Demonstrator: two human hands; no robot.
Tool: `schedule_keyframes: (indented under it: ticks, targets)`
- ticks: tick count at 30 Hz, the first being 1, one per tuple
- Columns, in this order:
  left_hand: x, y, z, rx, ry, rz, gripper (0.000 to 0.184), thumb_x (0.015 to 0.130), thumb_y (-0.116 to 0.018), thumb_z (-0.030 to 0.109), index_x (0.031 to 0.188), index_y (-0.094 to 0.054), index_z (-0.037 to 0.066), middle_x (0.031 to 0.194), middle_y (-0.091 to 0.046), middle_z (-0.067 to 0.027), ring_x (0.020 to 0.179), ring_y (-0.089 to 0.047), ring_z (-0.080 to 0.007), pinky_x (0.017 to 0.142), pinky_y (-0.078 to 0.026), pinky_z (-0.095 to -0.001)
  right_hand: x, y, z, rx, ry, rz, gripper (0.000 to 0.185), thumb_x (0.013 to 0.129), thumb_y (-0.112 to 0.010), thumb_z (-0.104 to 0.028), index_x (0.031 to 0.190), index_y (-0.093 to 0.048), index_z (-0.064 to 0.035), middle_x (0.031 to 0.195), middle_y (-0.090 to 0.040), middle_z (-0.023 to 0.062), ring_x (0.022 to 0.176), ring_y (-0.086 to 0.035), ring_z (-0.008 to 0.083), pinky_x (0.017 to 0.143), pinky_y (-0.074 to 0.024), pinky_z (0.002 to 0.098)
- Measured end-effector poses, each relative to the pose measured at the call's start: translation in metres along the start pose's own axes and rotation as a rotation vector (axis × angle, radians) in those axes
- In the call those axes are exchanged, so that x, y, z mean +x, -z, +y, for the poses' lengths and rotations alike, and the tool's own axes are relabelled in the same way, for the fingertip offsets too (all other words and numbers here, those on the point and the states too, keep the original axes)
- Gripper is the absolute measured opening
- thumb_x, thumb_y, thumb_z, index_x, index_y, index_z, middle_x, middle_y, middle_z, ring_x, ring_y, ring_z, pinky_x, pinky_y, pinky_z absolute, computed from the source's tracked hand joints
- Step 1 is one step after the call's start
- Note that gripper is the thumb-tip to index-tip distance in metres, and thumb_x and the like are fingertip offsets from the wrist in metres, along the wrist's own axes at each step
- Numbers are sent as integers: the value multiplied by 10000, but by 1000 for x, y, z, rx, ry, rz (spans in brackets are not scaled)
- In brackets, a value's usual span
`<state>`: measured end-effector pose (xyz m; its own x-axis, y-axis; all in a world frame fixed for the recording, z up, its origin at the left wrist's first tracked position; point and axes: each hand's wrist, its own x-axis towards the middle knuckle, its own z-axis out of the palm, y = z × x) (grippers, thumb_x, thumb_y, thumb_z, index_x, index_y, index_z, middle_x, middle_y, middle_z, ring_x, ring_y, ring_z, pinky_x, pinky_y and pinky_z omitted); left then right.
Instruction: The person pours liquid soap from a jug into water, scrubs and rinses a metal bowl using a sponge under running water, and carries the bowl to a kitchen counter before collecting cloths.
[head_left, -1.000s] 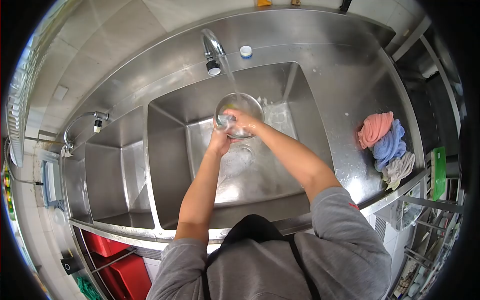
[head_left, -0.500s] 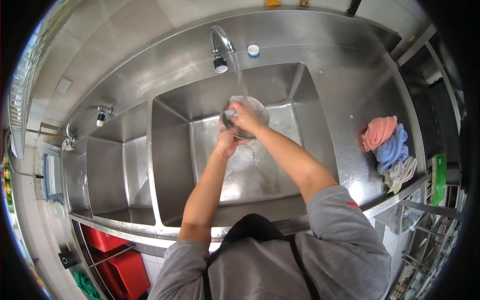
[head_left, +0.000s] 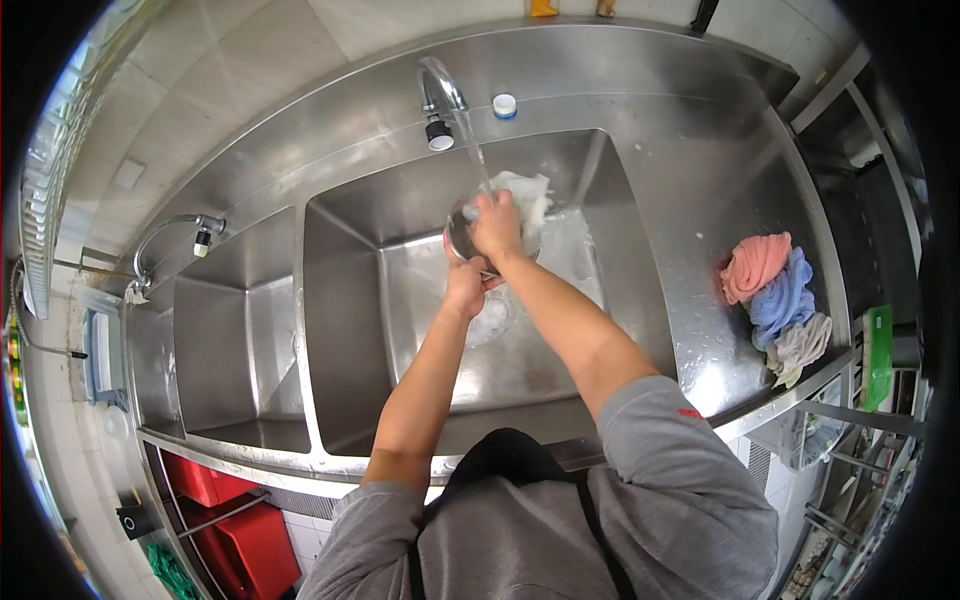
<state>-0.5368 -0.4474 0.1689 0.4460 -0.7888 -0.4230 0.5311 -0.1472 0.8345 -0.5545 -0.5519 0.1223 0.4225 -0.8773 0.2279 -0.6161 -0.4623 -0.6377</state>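
A round metal bowl is held above the floor of the large sink basin, under running water. My left hand grips its near left rim, with the fingers partly hidden beneath it. Over the bowl's inside, my right hand is closed, and a small pale patch shows at its fingertips; I cannot make out what it is. The stream from the curved tap falls at the right hand, and white water sprays off to the right. Foam lies on the basin floor below.
On the right counter lie a pink cloth, a blue cloth and a greyish cloth. A small white and blue lid-like item sits behind the basin. To the left are a second basin and another tap.
My right hand has moved slightly up and turned over the bowl. Water now splashes out to the right in a white sheet. My left hand, still on the bowl, has shifted slightly right.
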Motion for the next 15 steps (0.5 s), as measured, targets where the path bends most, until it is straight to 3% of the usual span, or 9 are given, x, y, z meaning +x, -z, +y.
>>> schedule_keyframes:
  ticks: [3,4,7,8,11,12,15]
  targets:
    - [7,16,0,-28,50,-58,694,735,-364,-57,1260,-49,268,1092,-455,-177,856,-581,-290,678,-538,-404,-3,-8,5,237,36,-263,374,635,-662,-208,960,-524,-85,973,-544,145,878,-536,316,771,-421,394]
    - [12,21,1,-55,77,-93,699,735,-365,-55,1260,-48,279,1097,-451,-176,851,-581,-287,680,-538,-403,-1,-9,10,303,198,-379,359,642,-659,-229,948,-538,-86,948,-556,139,887,-539,312,768,-420,382]
    - [7,22,4,-29,103,-112,746,733,-364,-50,1277,-5,312,1128,-427,-177,844,-577,-289,696,-535,-395,2,-12,17,349,228,-461,340,642,-660,-228,937,-549,-99,990,-537,138,890,-533,311,749,-421,377]
    - [5,20,3,-24,74,-78,763,729,-353,-61,1290,4,313,1164,-391,-184,863,-569,-288,675,-536,-394,-2,3,5,191,119,-322,339,649,-657,-226,952,-554,-116,1036,-511,133,899,-521,313,739,-420,377]
    - [2,10,2,20,-17,-2,804,718,-326,-90,1319,17,320,1240,-313,-196,906,-549,-292,624,-538,-395,-18,16,-11,-76,124,19,343,678,-639,-230,998,-554,-137,1078,-487,125,952,-500,323,771,-417,397]
    - [1,10,6,55,-46,10,810,714,-321,-97,1321,12,325,1246,-308,-195,913,-545,-299,618,-538,-398,-19,9,-4,21,131,-145,372,712,-613,-234,1070,-535,-171,1079,-489,119,1001,-475,313,827,-395,405]
    - [3,32,9,143,-86,-68,816,706,-319,-103,1324,-15,335,1269,-281,-183,928,-537,-309,619,-540,-415,-31,-34,32,580,501,-422,416,721,-604,-230,1123,-505,-195,1058,-492,131,997,-469,286,852,-376,397]
